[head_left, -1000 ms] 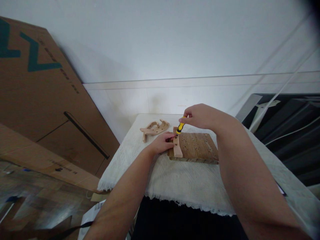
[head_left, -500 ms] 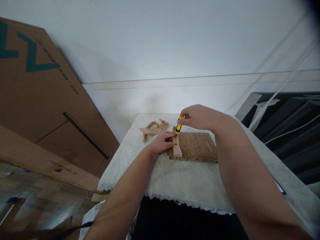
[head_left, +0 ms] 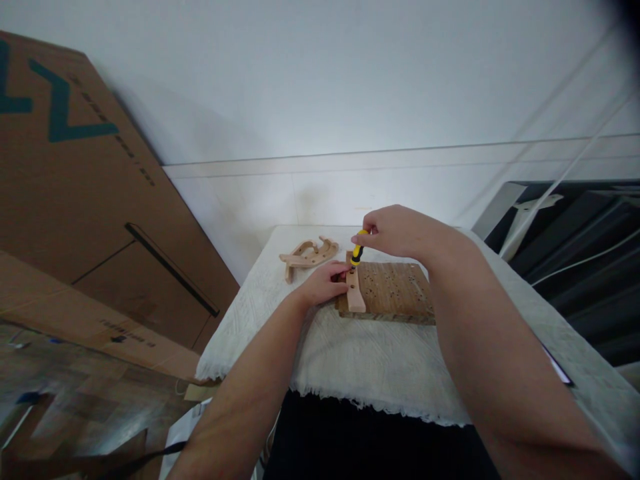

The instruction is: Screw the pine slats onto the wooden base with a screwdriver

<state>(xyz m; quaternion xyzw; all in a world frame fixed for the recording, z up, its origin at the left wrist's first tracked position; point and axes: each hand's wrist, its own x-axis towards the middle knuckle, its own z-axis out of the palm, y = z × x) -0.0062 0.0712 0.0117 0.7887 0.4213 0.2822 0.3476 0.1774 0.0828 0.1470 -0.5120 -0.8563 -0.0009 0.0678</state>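
My right hand point(head_left: 385, 230) grips a yellow-and-black screwdriver point(head_left: 357, 255) by the top of its handle. The tool points down, slightly tilted, at the upper part of a pale wooden piece point(head_left: 355, 300) with dark holes. That piece lies across the left end of a brown wooden board point(head_left: 395, 293) dotted with small holes. From the left, my left hand point(head_left: 327, 283) is closed against the pale piece, its fingertips at the edge. Whether a screw sits under the screwdriver tip is too small to tell.
Several curved pale wooden parts point(head_left: 310, 257) lie at the back left of the cloth-covered table point(head_left: 370, 363). A large cardboard box point(head_left: 100, 200) stands to the left, a white wall point(head_left: 330, 87) behind. Dark panels point(head_left: 590, 267) lean at the right.
My right hand's fingers have shifted around the screwdriver handle, the thumb now further left. My left hand, the pale piece and the board keep their places.
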